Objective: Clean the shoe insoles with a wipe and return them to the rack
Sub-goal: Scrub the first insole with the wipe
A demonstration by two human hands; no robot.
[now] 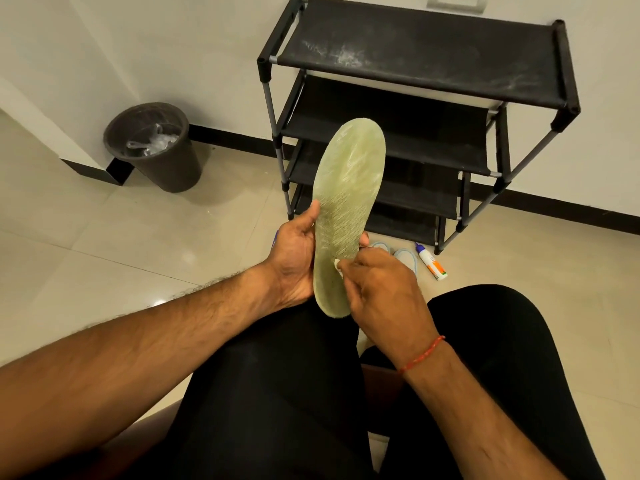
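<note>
A pale green insole [346,188] stands upright in front of me, its textured underside facing me. My left hand [294,258] grips its lower left edge, thumb on the front. My right hand [381,289] is closed on a small white wipe [337,263] and presses it against the insole's lower right part; most of the wipe is hidden by my fingers. The black shoe rack [433,64] stands against the wall behind the insole, and the shelves I can see are bare. Light blue insoles [403,256] lie on the floor before the rack.
A dark waste bin [156,150] with plastic inside stands at the wall to the left. A white spray bottle [431,263] with an orange label lies on the tiled floor near the rack's right foot. My black-clad knees [277,393] fill the lower view.
</note>
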